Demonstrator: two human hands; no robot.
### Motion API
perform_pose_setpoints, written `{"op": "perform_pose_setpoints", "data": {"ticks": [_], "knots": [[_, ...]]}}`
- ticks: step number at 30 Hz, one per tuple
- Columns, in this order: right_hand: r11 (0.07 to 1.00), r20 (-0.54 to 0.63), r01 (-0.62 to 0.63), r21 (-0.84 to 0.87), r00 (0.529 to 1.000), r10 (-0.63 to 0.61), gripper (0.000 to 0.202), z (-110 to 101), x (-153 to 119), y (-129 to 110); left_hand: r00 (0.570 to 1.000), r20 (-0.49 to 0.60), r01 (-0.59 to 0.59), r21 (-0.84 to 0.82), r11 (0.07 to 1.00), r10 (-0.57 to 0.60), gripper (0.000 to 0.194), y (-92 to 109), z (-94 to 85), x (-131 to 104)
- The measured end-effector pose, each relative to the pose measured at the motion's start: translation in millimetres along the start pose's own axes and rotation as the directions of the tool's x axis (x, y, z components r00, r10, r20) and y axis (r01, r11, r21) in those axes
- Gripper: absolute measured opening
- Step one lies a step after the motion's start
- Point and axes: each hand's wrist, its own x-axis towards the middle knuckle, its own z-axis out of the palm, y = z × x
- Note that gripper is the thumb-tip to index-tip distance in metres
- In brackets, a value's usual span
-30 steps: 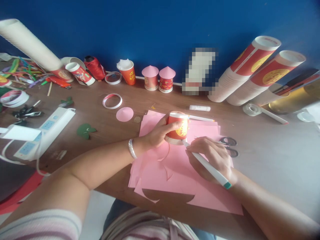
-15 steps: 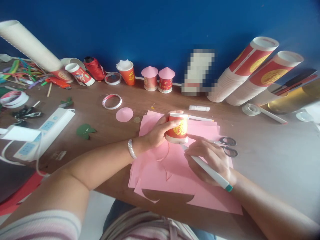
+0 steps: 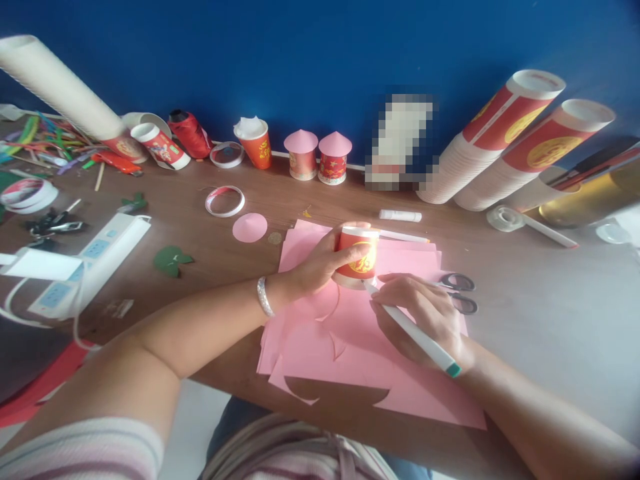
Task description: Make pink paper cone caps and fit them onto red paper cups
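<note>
My left hand [image 3: 325, 263] is wrapped round a short red paper cup [image 3: 354, 263] with a gold print and white edges, holding it above the pink paper. In my right hand [image 3: 420, 313] is a white marker pen [image 3: 423, 340] with a green end, gripped like a pencil. Its tip meets or nearly meets the white lower edge of the cup; I cannot tell if they touch. Under both hands lies a stack of pink paper sheets [image 3: 360, 360] with curved cut-outs. Scissors [image 3: 460, 293] with dark handles lie just beyond my right hand, partly hidden by it.
Two small cups with pink cone roofs [image 3: 317, 160] stand by the blue wall. Tall cup stacks [image 3: 500, 140] lean at the back right. A glue stick [image 3: 400, 215], a pink disc [image 3: 250, 228] and a paper ring [image 3: 225, 201] lie behind. A power strip [image 3: 95, 260] sits left.
My right hand has shifted very slightly with the marker, its tip staying at the cup's lower edge. The cup has turned or tilted a little in my left hand.
</note>
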Motion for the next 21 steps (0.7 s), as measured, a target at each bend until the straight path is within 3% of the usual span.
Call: {"op": "perform_pose_setpoints", "data": {"ticks": [6,21], "knots": [[1.0,0.002,-0.003,-0.003,1.0,0.003,0.027,1.0,-0.7,0.1,0.998,0.007,0.065,-0.074,0.995,-0.065,0.065,-1.7,1.0,0.8],[0.997,0.063,-0.073,0.02,0.995,0.071,0.019,0.9,-2.0,-3.1,1.0,0.004,0.012,0.017,1.0,-0.012,0.065,-3.1,-1.6,1.4]]}}
